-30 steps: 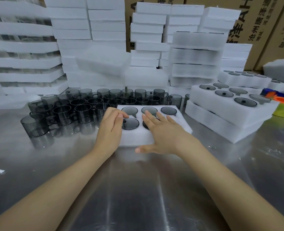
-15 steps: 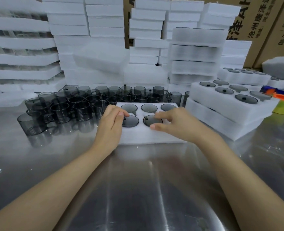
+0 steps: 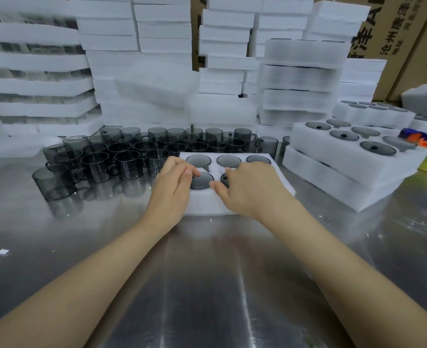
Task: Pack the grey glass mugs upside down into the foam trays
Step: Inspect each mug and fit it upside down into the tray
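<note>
Right hand (image 3: 250, 189) now curled vs. 1 s ago, grip unclear; left hand (image 3: 172, 188) loose on foam tray (image 3: 207, 204). Glass mugs (image 3: 128, 164) fragile, slippery: grip body.

1. The foam tray (image 3: 202, 202) lies mid-frame on the table (image 3: 207, 285), upturned mugs (image 3: 198, 160) in its pockets.
2. Loose mugs (image 3: 124, 160) stand left of and behind it.
3. Two stacked filled trays (image 3: 333, 159) sit at its right.
4. Foam stacks (image 3: 162, 46) fill the top of the frame, cartons (image 3: 408, 46) in the upper right.
</note>
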{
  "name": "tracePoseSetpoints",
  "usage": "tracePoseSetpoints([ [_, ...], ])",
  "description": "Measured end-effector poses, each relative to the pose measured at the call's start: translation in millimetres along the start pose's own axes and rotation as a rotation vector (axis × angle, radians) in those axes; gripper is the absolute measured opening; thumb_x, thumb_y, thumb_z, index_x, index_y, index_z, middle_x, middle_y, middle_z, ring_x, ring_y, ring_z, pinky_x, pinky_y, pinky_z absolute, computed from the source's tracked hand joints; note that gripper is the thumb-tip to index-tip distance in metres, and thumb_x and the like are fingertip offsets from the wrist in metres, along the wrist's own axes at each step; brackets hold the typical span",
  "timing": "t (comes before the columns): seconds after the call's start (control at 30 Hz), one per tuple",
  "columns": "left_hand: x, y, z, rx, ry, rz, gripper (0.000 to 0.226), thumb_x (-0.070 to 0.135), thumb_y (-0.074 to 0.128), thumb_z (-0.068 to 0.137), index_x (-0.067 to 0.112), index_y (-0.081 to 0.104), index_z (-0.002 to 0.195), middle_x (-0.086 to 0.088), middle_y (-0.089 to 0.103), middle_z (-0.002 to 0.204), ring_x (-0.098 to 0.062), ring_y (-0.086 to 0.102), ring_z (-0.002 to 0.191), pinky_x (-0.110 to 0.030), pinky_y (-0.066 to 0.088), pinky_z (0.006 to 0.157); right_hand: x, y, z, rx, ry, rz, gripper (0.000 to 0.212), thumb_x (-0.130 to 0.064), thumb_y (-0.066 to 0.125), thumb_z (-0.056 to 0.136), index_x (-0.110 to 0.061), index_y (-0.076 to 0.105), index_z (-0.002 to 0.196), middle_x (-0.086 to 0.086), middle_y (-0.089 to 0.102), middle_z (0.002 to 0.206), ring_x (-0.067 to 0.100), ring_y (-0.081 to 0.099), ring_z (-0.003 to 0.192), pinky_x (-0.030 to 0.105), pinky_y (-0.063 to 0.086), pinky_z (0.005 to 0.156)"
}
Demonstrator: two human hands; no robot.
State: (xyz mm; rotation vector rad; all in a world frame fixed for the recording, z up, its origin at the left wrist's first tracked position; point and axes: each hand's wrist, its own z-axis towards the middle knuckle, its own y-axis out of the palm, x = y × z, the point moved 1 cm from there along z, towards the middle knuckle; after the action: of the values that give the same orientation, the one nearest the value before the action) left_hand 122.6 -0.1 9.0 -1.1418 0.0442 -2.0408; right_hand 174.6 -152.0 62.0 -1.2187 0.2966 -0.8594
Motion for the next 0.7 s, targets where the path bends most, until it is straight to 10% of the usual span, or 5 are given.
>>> tracePoseSetpoints([
  [0.1, -0.3, 0.2, -0.1, -0.013, -0.001, 0.010, 0.028, 0.006, 0.038, 0.100, 0.010, 0.064, 0.088, 0.000, 0.051, 0.098, -0.014, 0.052, 0.092, -0.027, 0.040, 0.085, 4.2, -0.4, 5.8, 0.063, -0.001, 0.082, 0.050, -0.046, 0.032, 0.100, -0.016, 0.036, 0.060, 0.001, 0.031, 0.059, 0.026, 0.037, 0.068, 0.031, 0.026, 0.060],
  [0.2, -1.3, 1.1, 0.4, -0.019, 0.006, 0.030, 0.028, 0.010, 0.040, 0.099, 0.012, 0.064, 0.086, 0.003, 0.051, 0.098, -0.016, 0.053, 0.095, -0.032, 0.042, 0.088, 36.1, 5.1, 10.0, 0.131, 0.118, 0.404, 0.048, -0.041, 0.041, 0.096, -0.017, 0.052, 0.055, 0.005, 0.054, 0.054, 0.030, 0.051, 0.068, 0.031, 0.036, 0.054],
  [0.3, -3.5, 0.6, 2.0, -0.037, 0.059, 0.121, 0.030, 0.021, 0.038, 0.094, 0.012, 0.061, 0.078, 0.005, 0.050, 0.094, -0.018, 0.052, 0.092, -0.038, 0.042, 0.088, 82.5, 26.6, 1.0, 0.273, 0.419, 1.081, 0.030, -0.020, 0.047, 0.094, -0.026, 0.071, 0.077, -0.006, 0.072, 0.067, 0.005, 0.067, 0.084, 0.017, 0.049, 0.066],
  [0.47, -7.8, 2.8, 6.4, -0.003, 0.021, 0.104, 0.032, 0.025, 0.040, 0.090, 0.013, 0.054, 0.065, 0.008, 0.051, 0.093, -0.024, 0.052, 0.088, -0.040, 0.043, 0.083, 130.5, 83.3, 1.0, 0.540, 0.898, 1.388, 0.032, -0.009, 0.039, 0.094, 0.001, 0.068, 0.104, -0.003, 0.067, 0.058, 0.005, 0.063, 0.058, 0.014, 0.049, 0.062],
  [0.7, -9.0, 3.3, 7.4, -0.021, 0.037, 0.136, 0.038, 0.023, 0.039, 0.091, 0.010, 0.060, 0.063, 0.011, 0.049, 0.093, -0.021, 0.052, 0.093, -0.046, 0.042, 0.090, 126.2, 108.4, 38.4, 0.298, 0.418, 0.973, 0.026, 0.004, 0.048, 0.094, 0.002, 0.064, 0.115, 0.018, 0.063, 0.114, 0.019, 0.055, 0.095, 0.019, 0.038, 0.082],
])
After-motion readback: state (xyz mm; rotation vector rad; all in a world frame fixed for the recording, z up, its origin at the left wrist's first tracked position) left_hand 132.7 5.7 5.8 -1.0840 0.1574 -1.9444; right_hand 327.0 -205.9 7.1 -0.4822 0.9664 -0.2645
